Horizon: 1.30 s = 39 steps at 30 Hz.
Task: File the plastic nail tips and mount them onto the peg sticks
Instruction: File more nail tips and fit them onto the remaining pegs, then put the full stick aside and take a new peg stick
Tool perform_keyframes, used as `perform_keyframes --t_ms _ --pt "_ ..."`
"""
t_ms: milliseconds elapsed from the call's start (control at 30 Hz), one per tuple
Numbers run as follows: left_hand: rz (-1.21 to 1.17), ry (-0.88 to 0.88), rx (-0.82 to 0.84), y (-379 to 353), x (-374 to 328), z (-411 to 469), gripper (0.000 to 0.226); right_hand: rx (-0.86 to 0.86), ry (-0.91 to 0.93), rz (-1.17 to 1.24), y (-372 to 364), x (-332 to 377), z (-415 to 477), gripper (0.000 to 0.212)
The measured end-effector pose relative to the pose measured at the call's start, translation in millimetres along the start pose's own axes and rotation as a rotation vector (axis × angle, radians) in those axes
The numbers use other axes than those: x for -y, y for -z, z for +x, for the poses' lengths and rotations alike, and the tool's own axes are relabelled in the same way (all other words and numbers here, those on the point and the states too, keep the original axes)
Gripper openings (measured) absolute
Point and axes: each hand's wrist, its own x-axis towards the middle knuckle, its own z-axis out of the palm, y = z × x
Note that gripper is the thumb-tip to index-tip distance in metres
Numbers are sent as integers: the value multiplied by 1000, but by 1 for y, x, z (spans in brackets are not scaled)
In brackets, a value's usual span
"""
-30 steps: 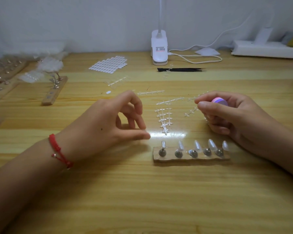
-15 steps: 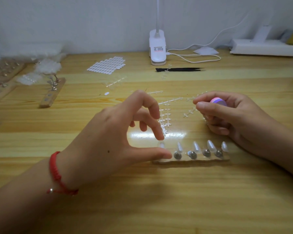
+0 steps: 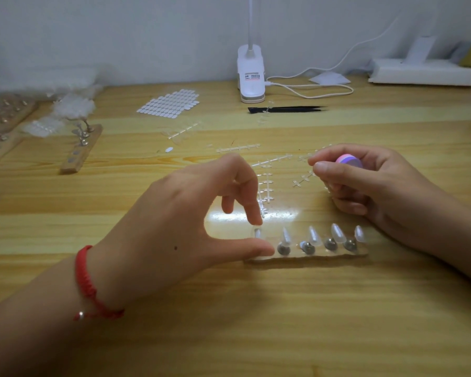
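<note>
A wooden peg base [image 3: 321, 256] lies on the table in front of me with several metal peg sticks in a row. The right-hand pegs carry clear nail tips [image 3: 337, 233]. My left hand [image 3: 191, 221] pinches the leftmost peg stick [image 3: 257, 233], index fingertip on its top and thumb at its foot. My right hand [image 3: 373, 183] grips a small pink and purple file block [image 3: 348, 160] just behind the base. Empty clear nail sprues [image 3: 267, 183] lie between my hands.
A second wooden peg base [image 3: 79, 151] and bags of nail tips [image 3: 71, 104] sit far left. A sheet of adhesive tabs [image 3: 169, 103], black tweezers [image 3: 286, 109], a white clip lamp [image 3: 250, 74] with cable and a white power strip [image 3: 424, 73] line the back.
My left hand moved right and toward me, from hovering beside the base to closing index and thumb on the leftmost peg stick. My right hand stayed put with the file block.
</note>
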Motion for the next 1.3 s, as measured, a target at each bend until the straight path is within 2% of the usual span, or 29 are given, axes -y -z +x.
perform_keyframes --t_ms 100,167,233,333,400,467,600,667,767,833,900,967,1033,1167,1300 --pt "40 -34 6 1 -1 0 40 32 -76 140 3 5 0 8" --pt "8 -14 0 1 -2 0 40 60 -134 330 10 14 0 23" --pt "-13 3 -6 2 -1 0 41 25 -86 409 19 26 2 32" --pt "-42 5 -6 5 0 1 44 -38 -15 380 30 40 7 45" --pt "-83 3 -19 6 2 1 46 -31 3 294 34 45 10 41" --pt "-171 43 -58 8 4 2 46 -12 37 80 39 46 10 38" --pt "-394 241 -198 8 18 2 41 -13 361 -967 41 32 -4 19" --pt "-432 308 -234 4 25 1 41 53 411 -1193 36 20 -11 29" --pt "-494 340 -224 -4 30 -1 41 62 413 -1183 32 19 -22 38" --pt "-518 330 -218 -8 32 -3 37 37 414 -1085 40 26 -37 42" --pt "-536 322 -232 -12 37 -3 31 97 325 -963 44 29 -58 57" --pt "-556 325 -255 -14 41 -2 30 177 252 -945 41 22 -74 73" --pt "-566 330 -266 -17 45 -1 31 181 242 -943 33 11 -77 81" --pt "-575 302 -267 -19 51 -3 40 131 268 -843 21 5 -66 73" --pt "-561 303 -257 -20 60 -5 41 116 277 -893 39 8 -76 67"
